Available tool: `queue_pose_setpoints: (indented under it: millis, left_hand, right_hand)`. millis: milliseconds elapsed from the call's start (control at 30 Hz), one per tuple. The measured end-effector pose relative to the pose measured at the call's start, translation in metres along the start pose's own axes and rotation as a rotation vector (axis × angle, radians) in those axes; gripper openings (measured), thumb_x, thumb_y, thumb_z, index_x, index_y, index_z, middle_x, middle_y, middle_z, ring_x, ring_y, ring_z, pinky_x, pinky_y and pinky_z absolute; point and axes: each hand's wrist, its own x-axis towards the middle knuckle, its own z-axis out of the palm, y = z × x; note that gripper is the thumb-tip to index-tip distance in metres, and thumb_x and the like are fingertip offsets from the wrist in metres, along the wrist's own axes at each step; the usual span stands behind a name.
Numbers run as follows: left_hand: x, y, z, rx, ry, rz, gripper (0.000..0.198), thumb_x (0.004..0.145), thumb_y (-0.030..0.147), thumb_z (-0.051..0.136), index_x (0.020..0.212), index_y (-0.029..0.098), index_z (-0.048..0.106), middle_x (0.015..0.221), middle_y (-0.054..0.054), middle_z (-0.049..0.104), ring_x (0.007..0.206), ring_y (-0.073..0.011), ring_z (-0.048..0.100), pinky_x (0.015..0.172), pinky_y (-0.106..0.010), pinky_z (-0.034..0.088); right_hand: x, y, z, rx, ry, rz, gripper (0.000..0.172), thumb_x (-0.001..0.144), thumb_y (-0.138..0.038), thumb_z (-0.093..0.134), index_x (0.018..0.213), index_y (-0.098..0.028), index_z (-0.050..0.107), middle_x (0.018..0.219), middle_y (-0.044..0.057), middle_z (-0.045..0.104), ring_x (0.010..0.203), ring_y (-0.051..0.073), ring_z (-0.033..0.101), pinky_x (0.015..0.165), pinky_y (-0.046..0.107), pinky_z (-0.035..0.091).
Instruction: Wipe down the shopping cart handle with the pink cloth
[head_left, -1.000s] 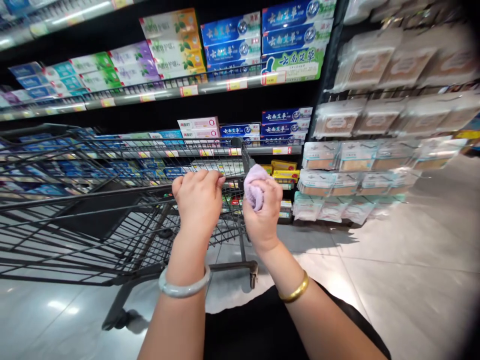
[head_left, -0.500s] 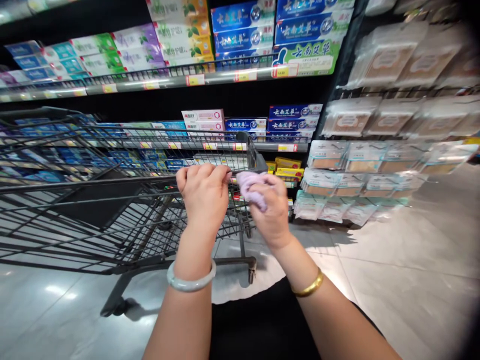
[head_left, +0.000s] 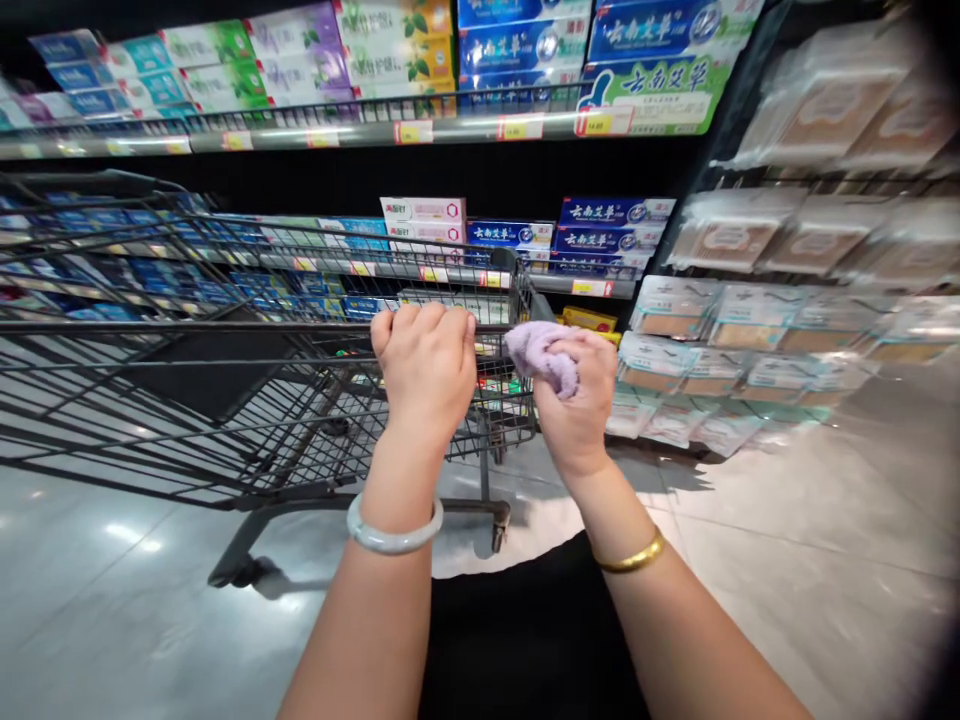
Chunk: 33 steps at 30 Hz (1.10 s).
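A black wire shopping cart [head_left: 322, 410] stands side-on in front of me, stretching off to the left. My left hand [head_left: 424, 365] is wrapped over the cart's top rail, with a pale bangle at its wrist. To its right, my right hand [head_left: 581, 400] grips a bunched lilac cloth [head_left: 546, 355] beside the cart's corner. Some of the cloth bulges out between thumb and fingers. Whether the cloth touches the rail is hard to make out. A gold bangle circles the right wrist.
Behind the cart, shelves hold toothpaste boxes [head_left: 521, 50] above a price-tag rail [head_left: 345, 137]. Bagged packs [head_left: 739, 235] hang on hooks at the right. The cart's wheel [head_left: 499, 525] rests on a grey tiled floor [head_left: 787, 580].
My right hand with the cloth has moved right along the cart, slightly away from the left hand. The left hand keeps its hold on the rail. The view has shifted a little.
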Motion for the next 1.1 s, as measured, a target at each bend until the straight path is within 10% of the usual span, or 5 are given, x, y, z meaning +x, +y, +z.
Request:
queue_pose_setpoints:
  millis: [367, 533, 733, 900, 1100]
  left_hand:
    - [0.001, 0.001, 0.003, -0.013, 0.005, -0.007, 0.035, 0.106, 0.035, 0.039, 0.091, 0.024, 0.069, 0.094, -0.006, 0.071, 0.096, -0.0271, 0.052, 0.098, -0.046, 0.028]
    - [0.001, 0.0, 0.006, -0.022, 0.036, 0.006, 0.033, 0.105, 0.034, 0.04, 0.09, 0.025, 0.068, 0.091, -0.006, 0.07, 0.095, -0.0275, 0.053, 0.096, -0.047, 0.029]
    - [0.001, -0.001, 0.009, -0.063, 0.04, -0.01, 0.03, 0.105, 0.033, 0.042, 0.089, 0.025, 0.066, 0.092, -0.005, 0.069, 0.098, -0.0278, 0.055, 0.096, -0.048, 0.029]
    - [0.002, 0.0, 0.009, -0.066, 0.035, -0.019, 0.029, 0.104, 0.032, 0.042, 0.089, 0.025, 0.067, 0.093, -0.006, 0.069, 0.099, -0.0287, 0.055, 0.099, -0.049, 0.029]
    - [0.001, 0.0, 0.008, -0.059, 0.044, -0.007, 0.029, 0.104, 0.032, 0.043, 0.088, 0.026, 0.067, 0.091, -0.005, 0.069, 0.099, -0.0279, 0.054, 0.098, -0.048, 0.03]
  right_hand:
    - [-0.007, 0.007, -0.006, -0.02, -0.068, -0.007, 0.033, 0.079, -0.008, 0.061, 0.106, -0.027, 0.062, 0.115, 0.006, 0.055, 0.115, 0.022, 0.057, 0.103, 0.044, 0.051]
    - [-0.013, 0.007, -0.008, 0.002, -0.396, -0.025, 0.037, 0.075, -0.007, 0.061, 0.106, -0.026, 0.065, 0.119, 0.007, 0.056, 0.114, 0.023, 0.059, 0.099, 0.041, 0.053]
    - [-0.007, 0.015, -0.015, -0.057, -0.191, 0.072, 0.03, 0.077, -0.01, 0.061, 0.102, -0.026, 0.064, 0.115, 0.007, 0.056, 0.114, 0.024, 0.059, 0.104, 0.045, 0.051]
    - [-0.016, 0.009, -0.013, -0.084, -0.499, 0.012, 0.037, 0.076, -0.009, 0.061, 0.107, -0.027, 0.067, 0.121, 0.008, 0.057, 0.118, 0.025, 0.059, 0.104, 0.043, 0.051]
    - [-0.015, 0.012, -0.014, -0.098, -0.273, 0.123, 0.03, 0.078, -0.012, 0.061, 0.104, -0.026, 0.063, 0.118, 0.008, 0.057, 0.116, 0.024, 0.059, 0.106, 0.045, 0.051]
